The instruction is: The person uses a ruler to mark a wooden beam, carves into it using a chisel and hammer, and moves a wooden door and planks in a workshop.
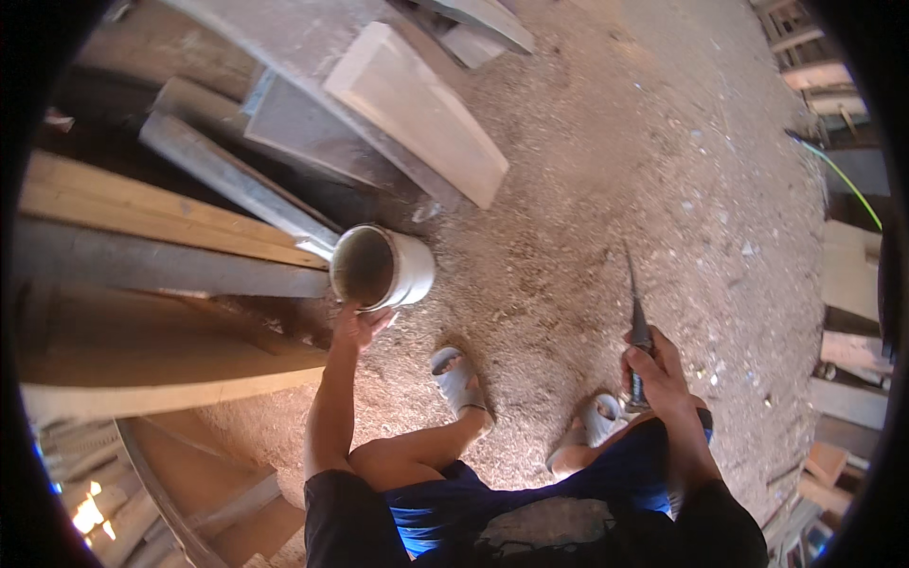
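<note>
A whitish bucket lies tilted, its mouth facing left and its inside dark and brownish. My left hand is at the lower edge of its rim, fingers under the side and partly hidden. In my right hand is a dark-handled tool with a long, thin, pointed blade. Its tip points away from me, over the ground. I cannot tell whether it is a knife or a narrow saw.
Planks and boards lie stacked at the left, ends close to the bucket. A pale slab of wood rests beyond it. Sawdust covers the ground. More wood pieces and a green hose are along the right.
</note>
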`<state>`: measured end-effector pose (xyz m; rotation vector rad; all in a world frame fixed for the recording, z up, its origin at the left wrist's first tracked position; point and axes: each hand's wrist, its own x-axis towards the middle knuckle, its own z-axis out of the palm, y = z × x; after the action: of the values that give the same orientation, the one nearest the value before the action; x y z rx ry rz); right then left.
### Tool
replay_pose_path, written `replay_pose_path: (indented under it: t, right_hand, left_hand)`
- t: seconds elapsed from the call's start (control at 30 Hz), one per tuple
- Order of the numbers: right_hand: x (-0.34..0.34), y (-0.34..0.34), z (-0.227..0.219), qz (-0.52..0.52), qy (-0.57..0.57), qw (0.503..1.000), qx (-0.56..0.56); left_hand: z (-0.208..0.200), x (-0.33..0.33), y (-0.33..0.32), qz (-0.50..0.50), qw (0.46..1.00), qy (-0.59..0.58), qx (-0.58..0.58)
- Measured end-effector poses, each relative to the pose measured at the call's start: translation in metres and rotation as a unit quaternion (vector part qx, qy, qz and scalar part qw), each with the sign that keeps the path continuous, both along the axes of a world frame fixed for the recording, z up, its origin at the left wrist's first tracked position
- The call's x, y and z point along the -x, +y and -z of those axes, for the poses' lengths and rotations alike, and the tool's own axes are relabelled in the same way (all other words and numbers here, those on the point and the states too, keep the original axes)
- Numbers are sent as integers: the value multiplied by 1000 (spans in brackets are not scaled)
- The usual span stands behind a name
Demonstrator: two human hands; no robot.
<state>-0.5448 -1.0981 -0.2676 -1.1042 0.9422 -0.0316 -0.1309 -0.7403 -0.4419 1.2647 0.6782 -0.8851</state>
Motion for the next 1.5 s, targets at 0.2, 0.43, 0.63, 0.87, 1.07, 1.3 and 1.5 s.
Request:
replay_pose_path:
  t: [0.2,0.43,0.63,0.87,1.07,1.3,1.5]
  right_hand:
    - [-15,-14,22,-18,-35,996,79]
    - [-43,-16,28,-91,-68,986,123]
    - [-20,-39,82,-97,15,972,215]
    - [-32,-25,58,-66,44,980,184]
    - [-16,-33,80,-14,45,982,184]
    - [-19,-42,82,-31,51,978,200]
    - [-37,-30,60,-51,81,981,170]
  left_hand:
    - [9,-9,-14,52,997,-54,-20]
    - [-17,-26,19,234,913,-199,-267]
    - [-126,-88,-46,150,722,-484,-472]
    - [-240,-162,-135,125,517,-573,-623]
    - [-249,-198,-143,121,541,-524,-647]
    - [-217,-215,-156,-85,661,-525,-529]
    - [-206,-220,-137,-72,634,-592,-491]
